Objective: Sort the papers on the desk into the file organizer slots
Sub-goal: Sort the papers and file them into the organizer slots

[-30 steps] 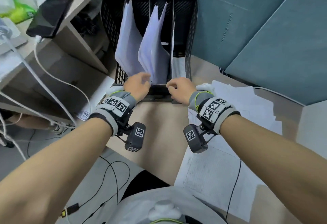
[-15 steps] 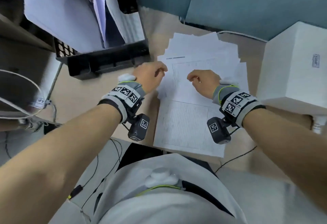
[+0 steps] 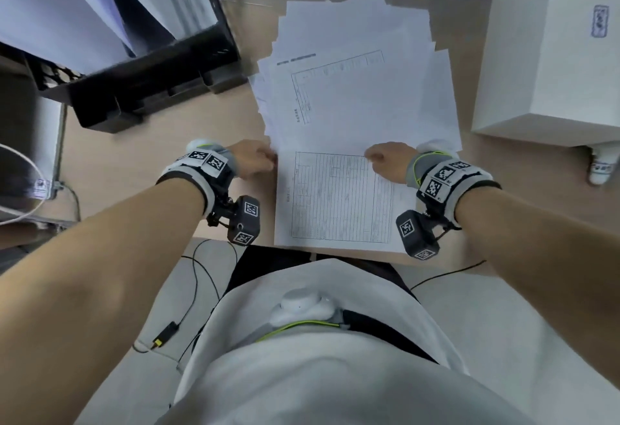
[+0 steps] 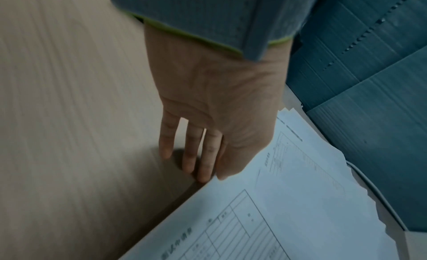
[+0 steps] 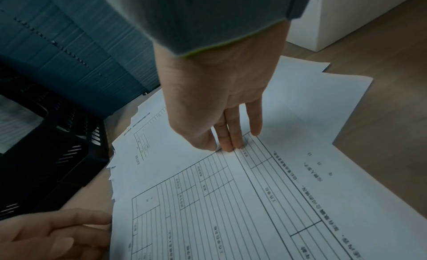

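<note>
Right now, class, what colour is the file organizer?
Black, its file organizer frame clearest in the head view.

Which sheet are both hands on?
The gridded form nearest the person, atop the pile; left hand at its left edge, right hand on it.

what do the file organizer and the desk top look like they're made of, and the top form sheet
File organizer: looks like black moulded plastic, matte, with slotted perforated walls. Desk: pale wood-grain surface, probably laminate, low sheen with fine streaks. Top form sheet: thin white printer paper, matte, printed with a ruled table, lying flat.
</note>
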